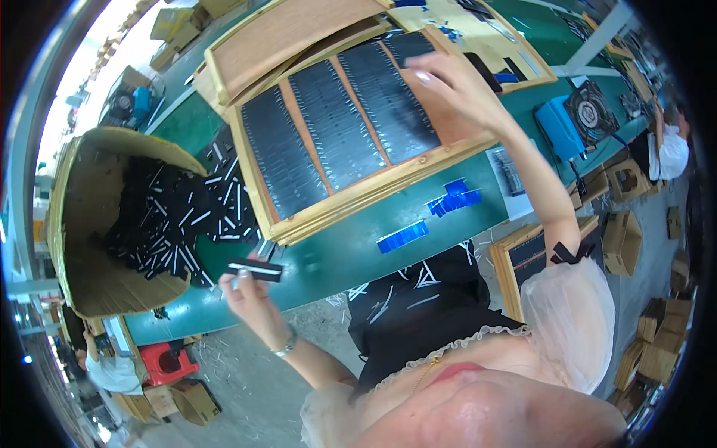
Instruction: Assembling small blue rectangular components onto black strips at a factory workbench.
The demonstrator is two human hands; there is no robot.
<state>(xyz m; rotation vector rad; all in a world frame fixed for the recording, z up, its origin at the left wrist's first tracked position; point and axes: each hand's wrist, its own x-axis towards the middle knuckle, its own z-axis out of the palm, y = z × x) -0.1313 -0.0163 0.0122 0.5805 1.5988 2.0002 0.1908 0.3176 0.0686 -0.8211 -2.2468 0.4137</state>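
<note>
My left hand pinches a small black strip with a white stripe along it, just off the near edge of the green table. Beside it, an open cardboard box lies on its side, and black and white strips spill from it. Over the right part of a wooden-framed tray reaches my right hand, fingers bent together near the end of a black row. Whatever they hold is hidden. Rows of black pieces lie side by side in the tray, with brown board showing between them.
Blue pieces lie on the green table in front of the tray. More wooden trays lean behind it. A blue fan-like device stands at the right. Below it is another framed tray. Other people work farther off.
</note>
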